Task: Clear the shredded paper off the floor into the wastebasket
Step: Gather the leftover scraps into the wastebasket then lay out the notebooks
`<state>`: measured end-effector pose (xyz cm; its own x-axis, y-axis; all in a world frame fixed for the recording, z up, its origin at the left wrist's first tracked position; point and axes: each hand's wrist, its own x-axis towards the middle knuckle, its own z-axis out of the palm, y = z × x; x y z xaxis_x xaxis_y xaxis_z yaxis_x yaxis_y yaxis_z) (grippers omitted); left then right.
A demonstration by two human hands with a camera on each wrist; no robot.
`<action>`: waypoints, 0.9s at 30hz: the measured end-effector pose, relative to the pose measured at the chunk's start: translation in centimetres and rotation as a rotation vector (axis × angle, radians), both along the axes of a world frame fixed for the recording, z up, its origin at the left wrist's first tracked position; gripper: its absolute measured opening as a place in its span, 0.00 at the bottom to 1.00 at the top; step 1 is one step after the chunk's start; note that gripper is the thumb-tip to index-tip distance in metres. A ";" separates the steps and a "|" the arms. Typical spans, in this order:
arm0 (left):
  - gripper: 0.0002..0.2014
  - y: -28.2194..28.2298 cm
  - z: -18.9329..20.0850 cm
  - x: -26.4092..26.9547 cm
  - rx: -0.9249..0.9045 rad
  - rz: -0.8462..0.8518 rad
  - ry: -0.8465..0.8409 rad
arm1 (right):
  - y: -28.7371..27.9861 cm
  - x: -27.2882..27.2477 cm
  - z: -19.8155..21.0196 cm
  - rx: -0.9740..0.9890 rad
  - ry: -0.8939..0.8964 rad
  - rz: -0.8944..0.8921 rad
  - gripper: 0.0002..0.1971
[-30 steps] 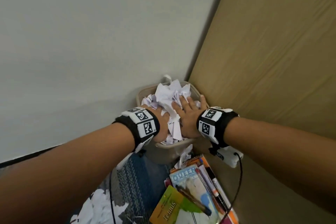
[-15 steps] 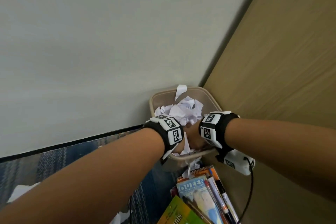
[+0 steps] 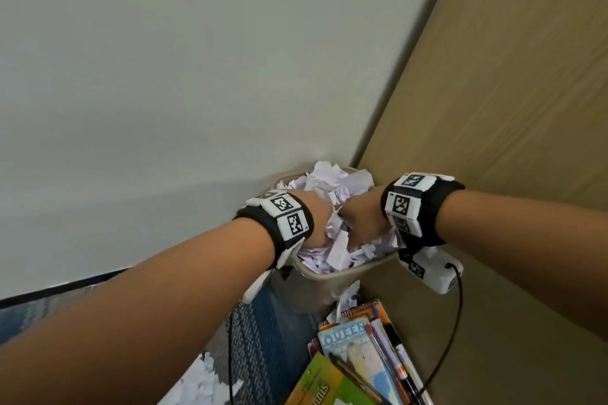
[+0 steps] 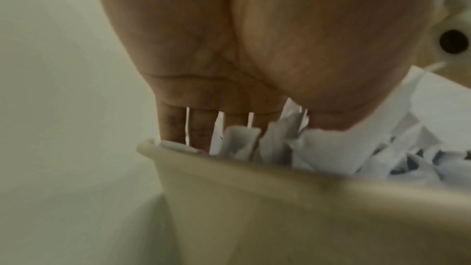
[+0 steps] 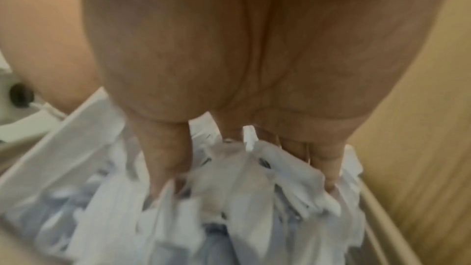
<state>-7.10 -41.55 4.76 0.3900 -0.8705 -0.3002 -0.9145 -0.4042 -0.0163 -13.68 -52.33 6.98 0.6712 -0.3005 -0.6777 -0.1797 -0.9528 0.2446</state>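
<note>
In the head view, the wastebasket (image 3: 332, 274) is seen in the corner between the pale wall (image 3: 164, 76) and the wooden panel (image 3: 510, 108), heaped above its rim with shredded paper (image 3: 332, 187); most of the job is judged done, yet a patch of loose shreds (image 3: 200, 381) is left on the blue carpet (image 3: 263, 322) near the left forearm, and a few scraps (image 3: 345, 301) are caught just beside the basket above a stack of books and pens (image 3: 358, 352). Both hands are plunged into the pile: the left hand (image 3: 317, 219) is buried at the near left of the basket and the right hand (image 3: 362, 219) at the right, their fingers hidden by paper, so how far they are spread is not shown here. In the left wrist view, the left hand (image 4: 229, 57) is seen from the palm side with its fingers (image 4: 201, 126) pointing straight down into the shredded paper (image 4: 331, 148) just inside the wastebasket rim (image 4: 229, 160), strips wedged between them; they are extended rather than curled, pressing into the paper, not gripping it. In the right wrist view, the right hand (image 5: 254, 47) is likewise turned down, its fingers (image 5: 163, 156) straight and somewhat parted, driven into the blurred shredded paper (image 5: 229, 198), with the wastebasket's edge (image 5: 377, 219) next to the wooden panel (image 5: 420, 108); nothing is seen pinched or closed upon, and a packing-down of the load is judged to be the step in hand.
</note>
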 end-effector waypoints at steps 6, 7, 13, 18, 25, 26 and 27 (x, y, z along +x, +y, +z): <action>0.26 1.5 1.9 0.8 -0.095 -0.009 0.121 | -0.8 0.3 4.6 -0.005 -0.065 -0.008 0.31; 0.26 1.6 2.2 1.1 -0.106 -0.006 0.133 | -0.9 0.6 5.0 -0.015 -0.090 0.002 0.27; 0.26 2.9 3.2 2.7 -0.387 0.126 0.156 | -2.3 2.4 5.0 -0.009 -0.553 -0.028 0.14; 0.40 3.8 -0.9 1.8 -0.274 0.150 0.107 | -1.9 3.5 0.2 0.131 -0.510 -0.090 0.37; 0.33 4.0 -3.4 -0.6 -0.137 0.109 0.073 | -0.7 1.3 -1.3 0.110 -0.223 0.000 0.28; 0.32 3.9 -3.5 -0.8 -0.160 0.108 0.069 | -0.4 0.8 -0.9 0.133 -0.206 -0.006 0.27; 0.31 3.9 -3.4 -0.8 -0.189 0.104 0.070 | -0.3 0.5 -0.5 0.166 -0.203 -0.019 0.26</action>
